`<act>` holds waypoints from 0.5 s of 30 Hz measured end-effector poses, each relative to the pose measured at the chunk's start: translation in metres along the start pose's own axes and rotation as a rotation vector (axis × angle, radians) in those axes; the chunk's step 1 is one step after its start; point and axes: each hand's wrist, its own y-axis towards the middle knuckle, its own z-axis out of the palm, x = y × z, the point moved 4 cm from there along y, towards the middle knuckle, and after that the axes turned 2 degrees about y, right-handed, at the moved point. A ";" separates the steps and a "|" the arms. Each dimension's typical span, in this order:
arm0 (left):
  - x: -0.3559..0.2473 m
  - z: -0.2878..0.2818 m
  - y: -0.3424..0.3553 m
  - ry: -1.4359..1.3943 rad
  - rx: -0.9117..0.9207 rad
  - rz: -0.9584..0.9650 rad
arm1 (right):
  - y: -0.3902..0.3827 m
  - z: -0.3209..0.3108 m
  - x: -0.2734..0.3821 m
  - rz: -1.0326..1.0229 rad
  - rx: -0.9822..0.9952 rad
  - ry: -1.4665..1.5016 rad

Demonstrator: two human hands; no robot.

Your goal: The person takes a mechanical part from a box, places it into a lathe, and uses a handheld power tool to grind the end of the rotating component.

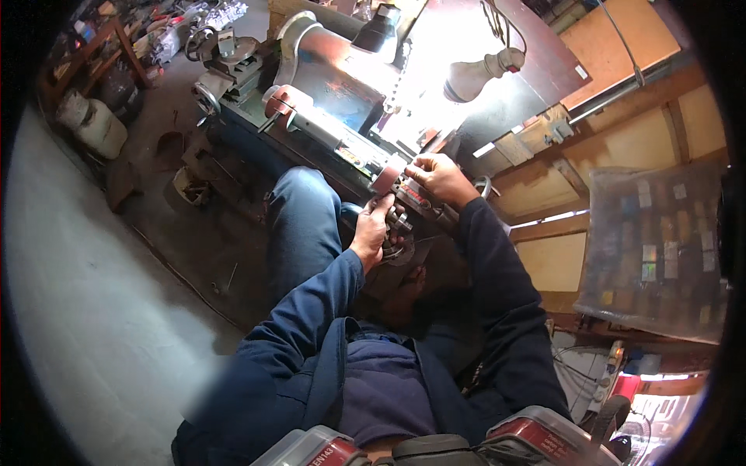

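Head view: red wheel (386,175) at right end of spindle (320,129), along near edge of bench (513,93). Right hand (444,179), fingertips bunched at wheel's rim; left hand (371,233) curled just below. What either pinches, cannot tell. Best: light, even pressure, wrists steady, sleeves (497,256) clear.

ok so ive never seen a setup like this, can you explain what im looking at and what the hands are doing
There is just one picture, from a wide camera on a person's head looking down, so edges bend and the dark sleeves come up from below. No robot here: those are bare hands. The machine is a long workshop device with a pale cylindrical body. At its near end is a reddish round part. The left hand is below it, the right hand beside it; their exact grip is unclear. Beyond, a pale lamp is over a brightly lit worktop.
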 end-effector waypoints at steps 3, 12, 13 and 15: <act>0.001 0.001 0.000 -0.060 0.005 -0.024 | 0.000 -0.002 0.009 0.007 0.019 -0.087; 0.006 -0.005 0.007 -0.007 -0.024 -0.034 | 0.000 -0.005 0.009 -0.082 0.096 -0.070; 0.005 -0.005 0.006 -0.010 -0.027 -0.036 | 0.002 -0.007 0.005 -0.080 0.100 -0.070; 0.005 -0.004 0.004 0.001 -0.026 -0.044 | 0.005 -0.007 -0.002 -0.080 0.169 0.098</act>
